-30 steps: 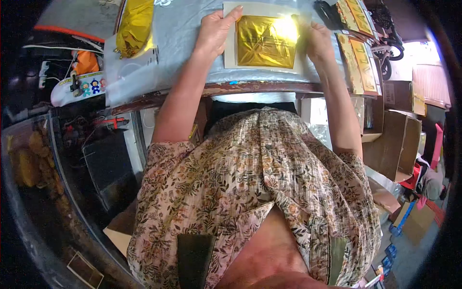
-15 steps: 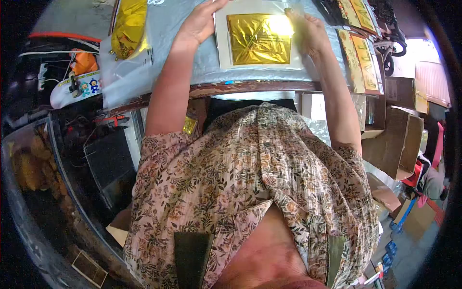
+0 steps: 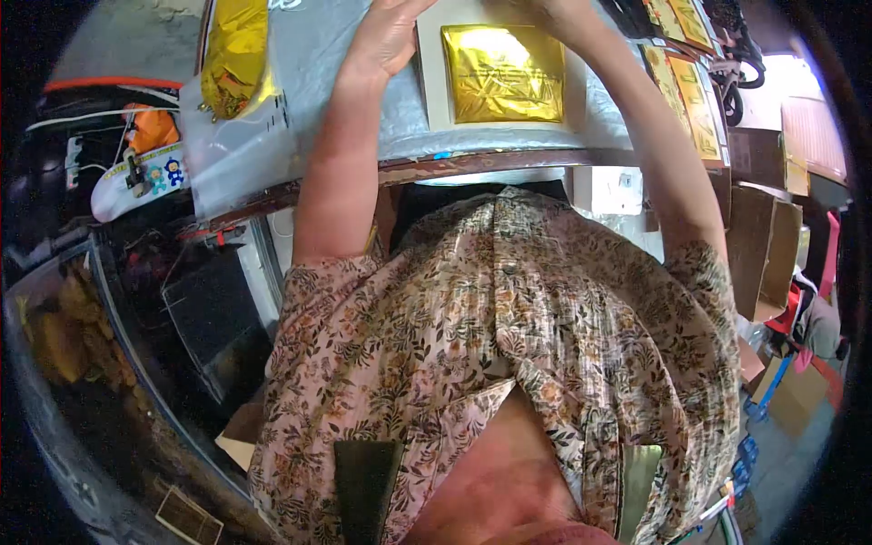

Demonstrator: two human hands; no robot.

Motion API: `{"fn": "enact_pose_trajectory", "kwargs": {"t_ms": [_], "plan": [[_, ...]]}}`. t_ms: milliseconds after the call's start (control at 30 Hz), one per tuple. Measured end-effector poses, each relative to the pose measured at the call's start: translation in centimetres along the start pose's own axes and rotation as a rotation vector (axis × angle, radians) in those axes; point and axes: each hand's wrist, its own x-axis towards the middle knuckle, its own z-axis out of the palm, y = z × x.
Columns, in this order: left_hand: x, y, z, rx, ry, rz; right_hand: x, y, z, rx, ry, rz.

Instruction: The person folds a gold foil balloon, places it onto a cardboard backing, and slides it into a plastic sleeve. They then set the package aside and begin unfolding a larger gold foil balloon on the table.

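A shiny gold foil packet (image 3: 505, 80) lies flat on a cream-white card or backing (image 3: 436, 86) at the table's near edge. My left hand (image 3: 386, 38) is at the upper left corner of the backing, its fingers running right and out of the top of the view. My right hand (image 3: 565, 16) reaches in over the upper right of the backing, largely cut off by the top edge. What either hand's fingertips touch or hold is hidden. Left of my left arm lies a larger gold foil piece (image 3: 233, 64) on clear plastic sleeves (image 3: 238, 150).
Stacked printed cards with gold panels (image 3: 692, 104) sit at the table's right side. Cardboard boxes (image 3: 763, 250) stand to the right below the table. On the left are a white skateboard-like board with cartoon figures (image 3: 136, 186) and an orange item (image 3: 153, 129). The table's worn edge (image 3: 400, 173) runs across.
My right hand has moved up and left, from the packet's right side to the top of the backing. My left hand stays near the left corner. The packet sits slightly further right in view.
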Motion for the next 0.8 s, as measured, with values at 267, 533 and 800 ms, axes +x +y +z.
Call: {"fn": "enact_pose_trajectory", "kwargs": {"t_ms": [267,533,800], "plan": [[-0.6,1.5,-1.2,-0.154,-0.342,0.206,3.1,-0.9,-0.4,-0.228,-0.152,-0.345],[-1.6,1.9,0.3,0.111,0.023,0.032,2.1,1.7,2.1,-0.144,-0.002,-0.080],[-1.9,2.4,0.7,0.095,0.001,0.093,1.3,2.0,-0.7,0.962,0.346,-0.103]]}}
